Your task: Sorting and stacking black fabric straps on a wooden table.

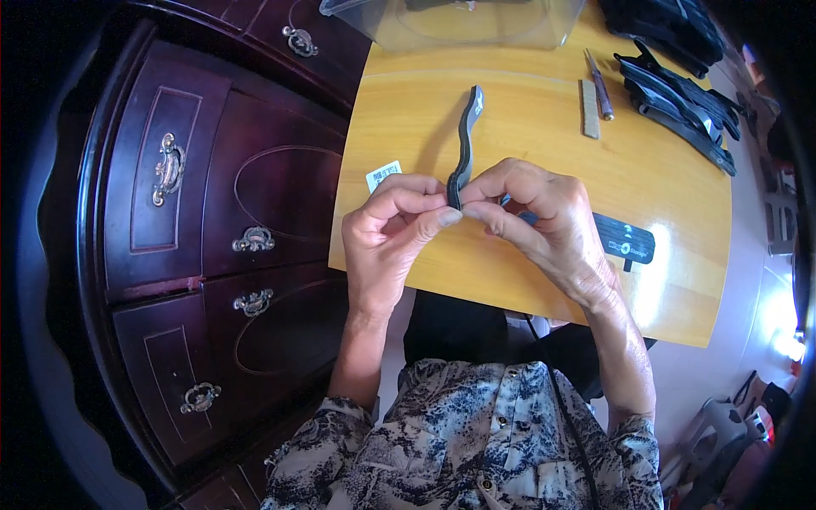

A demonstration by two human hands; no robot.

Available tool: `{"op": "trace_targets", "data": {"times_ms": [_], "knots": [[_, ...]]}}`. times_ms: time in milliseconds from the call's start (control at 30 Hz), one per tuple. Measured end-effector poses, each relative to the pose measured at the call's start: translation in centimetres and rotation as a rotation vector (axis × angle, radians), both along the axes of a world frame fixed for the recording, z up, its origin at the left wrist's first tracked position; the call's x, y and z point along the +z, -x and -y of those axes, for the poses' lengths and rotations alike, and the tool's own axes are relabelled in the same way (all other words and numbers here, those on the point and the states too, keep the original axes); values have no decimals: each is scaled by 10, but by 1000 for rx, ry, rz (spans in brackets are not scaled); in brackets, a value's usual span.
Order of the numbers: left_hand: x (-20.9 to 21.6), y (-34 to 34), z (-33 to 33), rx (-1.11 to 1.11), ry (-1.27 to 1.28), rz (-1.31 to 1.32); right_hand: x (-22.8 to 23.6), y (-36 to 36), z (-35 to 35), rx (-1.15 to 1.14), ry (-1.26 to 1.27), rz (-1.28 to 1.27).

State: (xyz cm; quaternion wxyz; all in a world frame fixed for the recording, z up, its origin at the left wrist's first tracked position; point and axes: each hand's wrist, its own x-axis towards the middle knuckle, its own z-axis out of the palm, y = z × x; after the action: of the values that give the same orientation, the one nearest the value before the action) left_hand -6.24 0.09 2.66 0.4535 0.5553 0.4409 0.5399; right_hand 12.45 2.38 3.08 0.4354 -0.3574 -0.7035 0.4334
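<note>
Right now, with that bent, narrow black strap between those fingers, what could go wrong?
The strap could slip: the left hand and right hand seem to pinch it by fingertips only. The slim, pointed tool with a dark handle lies uncovered beyond the right hand, so a careless reach might prick.

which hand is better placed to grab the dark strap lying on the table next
Probably the right hand: it sits beside the dark strap, while the left hand is farther away. Both hands' fingertips are at the curved strip.
</note>
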Motion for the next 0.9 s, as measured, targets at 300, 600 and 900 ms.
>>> {"op": "trace_targets", "data": {"times_ms": [300, 600, 900], "knots": [[2, -1, 1, -22, 81, 8, -2, 2, 3, -58, -156, 31], [-3, -18, 1, 152, -274, -355, -6, 7, -1, -95, -270, 79], [-2, -8, -4, 104, -232, -322, 4, 11, -6, -39, -342, 238]]}}
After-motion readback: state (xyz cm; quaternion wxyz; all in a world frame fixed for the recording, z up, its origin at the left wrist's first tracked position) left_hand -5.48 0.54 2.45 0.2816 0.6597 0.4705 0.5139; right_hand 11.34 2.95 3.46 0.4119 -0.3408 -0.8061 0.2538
